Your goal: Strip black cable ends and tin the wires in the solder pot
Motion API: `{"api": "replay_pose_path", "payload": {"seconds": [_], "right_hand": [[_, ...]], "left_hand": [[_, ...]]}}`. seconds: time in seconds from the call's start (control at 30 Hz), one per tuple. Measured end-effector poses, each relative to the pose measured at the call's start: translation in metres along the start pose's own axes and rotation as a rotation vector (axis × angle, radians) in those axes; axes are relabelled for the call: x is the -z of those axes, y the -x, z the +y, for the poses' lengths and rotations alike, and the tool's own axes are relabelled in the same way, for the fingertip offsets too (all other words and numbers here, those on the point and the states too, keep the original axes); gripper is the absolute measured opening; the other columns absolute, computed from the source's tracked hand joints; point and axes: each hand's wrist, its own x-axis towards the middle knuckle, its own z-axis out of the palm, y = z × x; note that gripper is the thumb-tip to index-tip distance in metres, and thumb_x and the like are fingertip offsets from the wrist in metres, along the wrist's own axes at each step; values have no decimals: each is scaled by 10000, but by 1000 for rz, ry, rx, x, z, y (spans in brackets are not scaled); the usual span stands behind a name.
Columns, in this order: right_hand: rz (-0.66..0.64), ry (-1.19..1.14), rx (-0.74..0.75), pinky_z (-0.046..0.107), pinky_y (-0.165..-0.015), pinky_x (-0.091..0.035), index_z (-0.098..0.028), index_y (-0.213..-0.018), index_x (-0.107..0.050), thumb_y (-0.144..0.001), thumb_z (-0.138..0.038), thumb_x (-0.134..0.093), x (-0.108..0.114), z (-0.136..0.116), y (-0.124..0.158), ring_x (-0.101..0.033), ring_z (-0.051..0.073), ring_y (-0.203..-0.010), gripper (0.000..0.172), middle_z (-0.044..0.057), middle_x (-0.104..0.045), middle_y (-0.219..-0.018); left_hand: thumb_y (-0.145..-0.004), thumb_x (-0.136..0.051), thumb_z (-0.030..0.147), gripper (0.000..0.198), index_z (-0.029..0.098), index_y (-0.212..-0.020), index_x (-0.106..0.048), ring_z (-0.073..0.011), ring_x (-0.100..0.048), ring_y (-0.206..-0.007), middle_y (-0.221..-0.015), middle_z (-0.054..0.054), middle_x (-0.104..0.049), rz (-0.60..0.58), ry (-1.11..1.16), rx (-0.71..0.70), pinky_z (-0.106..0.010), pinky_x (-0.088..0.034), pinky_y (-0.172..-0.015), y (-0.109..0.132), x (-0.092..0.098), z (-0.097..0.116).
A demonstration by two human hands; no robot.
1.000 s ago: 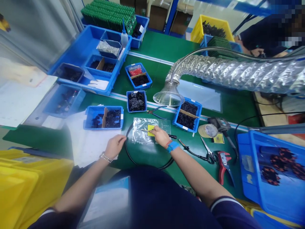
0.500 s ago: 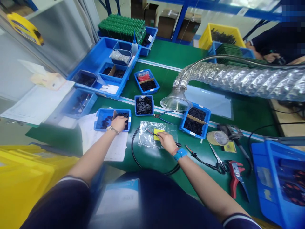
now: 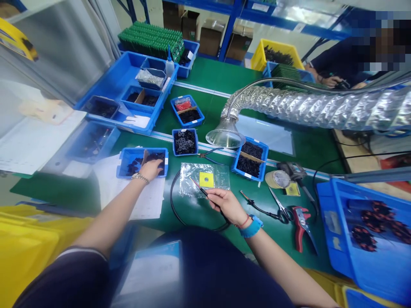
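Observation:
My right hand (image 3: pixel 224 204) is closed round a thin soldering iron (image 3: pixel 201 190), tip pointing up-left over a clear plastic bag (image 3: pixel 195 179) with a yellow sponge (image 3: pixel 206 179) on it. The iron's black cable (image 3: pixel 175 205) loops on the green mat. My left hand (image 3: pixel 151 167) reaches into a small blue bin (image 3: pixel 126 162) of black parts; its fingers are down among the parts and what they hold is hidden.
A silver fume duct with funnel (image 3: pixel 226 134) hangs over the bench. More blue bins of black parts (image 3: pixel 184 141) (image 3: pixel 250 159), pliers (image 3: pixel 208 155), scissors (image 3: pixel 279 207), red strippers (image 3: pixel 300 224), tape roll (image 3: pixel 276 179). Large blue bin (image 3: pixel 369 231) right, yellow crate (image 3: pixel 28 248) left. Another person (image 3: pixel 334 64) works opposite.
My left hand went from the table edge up into the blue parts bin. My right hand drew the soldering iron back toward me, off the yellow sponge.

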Motion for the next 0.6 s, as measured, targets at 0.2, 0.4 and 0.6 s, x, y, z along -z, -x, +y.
{"api": "replay_pose_path", "payload": {"seconds": [0.2,0.4,0.6], "right_hand": [[25,-81,-39,184,-425,-267,-145,-896,-607,-694,-370,-612,-2,-5,15,-389,58,-457,302,-32,-501,-528],[38,-95,-51,191,-427,-264,-141,-901,-601,-698,-373,-612,0,-1,23,-395,69,-470,309,-29,-495,-535],[-13,-140,-15,184,-411,-236,-135,-863,-603,-733,-342,-580,-6,-7,28,-356,46,-429,246,-42,-479,-502]], "left_hand": [[-776,-510,232,130,144,-811,-600,-164,-573,-823,-913,-59,-610,-20,59,63,-341,-415,-790,-16,-9,-3],[-730,-568,272,154,155,-823,-606,-170,-571,-835,-887,-53,-626,3,179,108,-352,-408,-804,-12,-5,-1],[-669,-550,180,41,182,-697,-579,-191,-596,-760,-719,-31,-641,110,384,205,-320,-426,-757,-6,5,2]]}}
